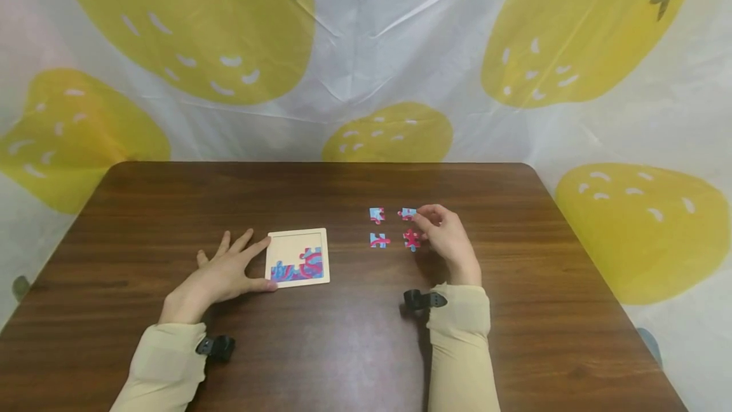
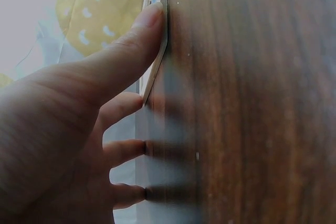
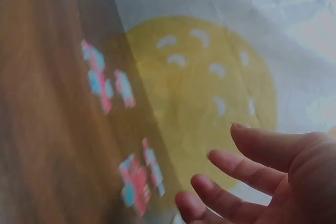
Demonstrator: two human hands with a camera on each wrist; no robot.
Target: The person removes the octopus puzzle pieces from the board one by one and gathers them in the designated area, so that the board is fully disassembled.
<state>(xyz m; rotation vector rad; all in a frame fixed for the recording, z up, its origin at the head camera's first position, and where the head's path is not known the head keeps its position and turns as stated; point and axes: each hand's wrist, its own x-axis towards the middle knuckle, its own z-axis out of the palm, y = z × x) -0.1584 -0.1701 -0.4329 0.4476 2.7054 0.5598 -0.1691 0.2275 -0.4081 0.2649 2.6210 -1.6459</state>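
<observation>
A shallow pale puzzle tray (image 1: pixel 286 248) lies on the brown wood-grain surface (image 1: pixel 343 348), with joined pieces (image 1: pixel 311 264) in blue, purple and pink along its near edge and partway up its right side. The left hand (image 1: pixel 225 275) is at the tray's left side, fingers spread and fairly straight, thumb on the near left corner, index finger touching the far left one. To the right of the tray, well apart from it, four loose pieces lie two by two: a far left piece (image 1: pixel 375 214), a near left piece (image 1: pixel 377 241), a far right piece (image 1: pixel 407 213) and a near right piece (image 1: pixel 411 240). The right hand (image 1: pixel 452 243) is just beside the right-hand pair, fingers bent, parted from the thumb and grasping nothing; its wrist view is blurred, so whether a fingertip touches the far right piece I cannot tell.
</observation>
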